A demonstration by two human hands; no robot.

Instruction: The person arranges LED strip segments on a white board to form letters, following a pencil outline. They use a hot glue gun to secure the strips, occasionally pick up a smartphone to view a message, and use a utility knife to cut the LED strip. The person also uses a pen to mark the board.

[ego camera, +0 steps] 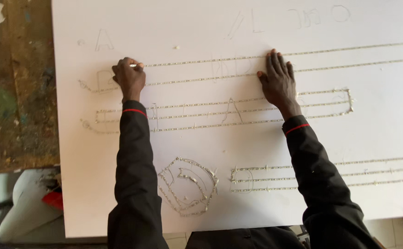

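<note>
So the whole thing is happening on a big flat white rectangular board (pixel 385 133) that takes up nearly all of the view, with faint pencil letters and shapes sketched on it and thin pale strips of tiny studded lights stuck down along the lines. To the left of it is a grubby, paint-stained brown surface (pixel 19 92), and below that corner a pale rounded thing I can't make out. There are several runs of strip already down: long doubled rows in the middle, another set at lower right, and a polygon-shaped coil of the same strip (pixel 188 185) at the bottom between the two dark sleeves with red cuff bands. The bit being worked right now looks like the top long light strip (pixel 201 61), running across the board between the two hands. The left hand (pixel 129 78) is curled closed at the strip's left end, pinching what looks like a small white end piece between thumb and fingers, though it's too small to say exactly what. The right hand (pixel 279 78) is open and flat, fingers spread, pressing on the board right where that strip passes. My read is it's the stage of seating this row along its pencil line; the tricky part would be keeping the strip straight and pressed evenly so it doesn't wander or lift.
</note>
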